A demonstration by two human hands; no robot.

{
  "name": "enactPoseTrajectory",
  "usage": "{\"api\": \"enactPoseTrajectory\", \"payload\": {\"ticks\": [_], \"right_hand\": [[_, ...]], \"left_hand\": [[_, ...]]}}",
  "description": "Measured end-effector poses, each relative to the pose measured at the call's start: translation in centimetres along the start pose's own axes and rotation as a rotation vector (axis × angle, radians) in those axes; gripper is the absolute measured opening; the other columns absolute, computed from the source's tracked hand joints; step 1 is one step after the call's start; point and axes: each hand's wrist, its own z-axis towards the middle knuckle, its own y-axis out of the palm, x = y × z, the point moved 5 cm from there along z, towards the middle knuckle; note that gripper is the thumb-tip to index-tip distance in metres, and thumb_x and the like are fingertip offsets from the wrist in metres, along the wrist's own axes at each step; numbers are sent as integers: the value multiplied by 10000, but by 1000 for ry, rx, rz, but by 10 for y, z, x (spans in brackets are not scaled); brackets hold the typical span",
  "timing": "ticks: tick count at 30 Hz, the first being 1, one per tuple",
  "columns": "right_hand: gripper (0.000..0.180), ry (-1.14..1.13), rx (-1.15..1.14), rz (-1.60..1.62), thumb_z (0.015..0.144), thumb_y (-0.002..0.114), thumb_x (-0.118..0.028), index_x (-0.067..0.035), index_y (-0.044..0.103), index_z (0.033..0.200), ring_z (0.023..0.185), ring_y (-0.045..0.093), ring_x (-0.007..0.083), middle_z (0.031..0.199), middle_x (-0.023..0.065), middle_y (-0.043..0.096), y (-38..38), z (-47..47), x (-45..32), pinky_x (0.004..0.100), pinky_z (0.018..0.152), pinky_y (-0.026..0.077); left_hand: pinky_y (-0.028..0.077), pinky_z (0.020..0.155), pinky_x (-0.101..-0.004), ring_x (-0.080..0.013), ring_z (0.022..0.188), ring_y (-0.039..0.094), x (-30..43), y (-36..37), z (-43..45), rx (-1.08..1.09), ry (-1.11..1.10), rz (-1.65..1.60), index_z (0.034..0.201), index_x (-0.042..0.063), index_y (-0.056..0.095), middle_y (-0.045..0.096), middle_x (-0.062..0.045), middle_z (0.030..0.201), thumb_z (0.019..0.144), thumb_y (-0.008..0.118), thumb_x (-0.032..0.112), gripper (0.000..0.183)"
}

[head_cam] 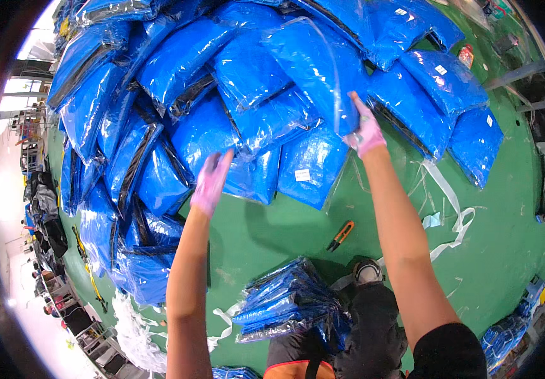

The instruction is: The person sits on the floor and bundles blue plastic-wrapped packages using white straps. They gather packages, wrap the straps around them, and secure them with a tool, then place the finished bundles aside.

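My left hand (pixel 211 182), in a pink glove, is raised over the near edge of a pile of blue packages with nothing in it. Its fingers point forward, thumb apart. My right hand (pixel 368 130), gloved in the same pink, is spread at the lower right corner of a blue package in clear plastic (pixel 308 71). Whether it touches that package or is just in front of it is hard to tell. Below lies a blue package with a white label (pixel 312 166). A stack of folded blue packages (pixel 286 303) is at my lap.
Orange-handled thread snips (pixel 341 235) lie on the green floor (pixel 272 232). White strapping (pixel 457 232) curls at right. Crumpled white strips (pixel 135 331) are heaped at lower left, near a yellow-and-black strap (pixel 85 265). A metal frame (pixel 519 76) stands at upper right.
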Motion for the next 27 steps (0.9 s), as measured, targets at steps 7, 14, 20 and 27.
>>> {"api": "enactPoseTrajectory", "payload": {"ticks": [7, 14, 20, 27], "right_hand": [[363, 122, -343, -115, 945, 501, -234, -9, 484, 1229, 1072, 563, 301, 1199, 174, 564, -138, -57, 6, 445, 908, 477], [752, 251, -133, -400, 821, 612, -552, -23, 423, 1321, 1122, 538, 236, 1264, 97, 527, -102, -50, -7, 422, 909, 477], [607, 5, -277, -586, 836, 663, -428, -58, 467, 1276, 970, 613, 165, 1183, 70, 586, -95, -44, 12, 314, 800, 536], [627, 199, -229, -387, 845, 638, -443, 8, 490, 1254, 1011, 618, 247, 1155, 144, 609, -141, -27, -35, 395, 906, 507]], "left_hand": [[440, 809, -326, -183, 904, 528, -15, 111, 53, 244, -131, -722, 1261, -17, 419, 582, -108, 1065, 757, 771, 303, 693], [459, 898, -337, -186, 1022, 553, -68, 117, -41, 70, -144, -300, 1291, -31, 444, 568, -104, 1172, 845, 689, 187, 554], [431, 885, -312, -222, 1054, 520, 120, 62, -17, 332, 346, -1, 1310, -11, 417, 552, -157, 1185, 868, 654, 224, 553], [502, 788, -406, -295, 883, 633, 131, 171, -59, -260, 306, 206, 1106, -2, 564, 653, -176, 933, 759, 747, 278, 482]]}}
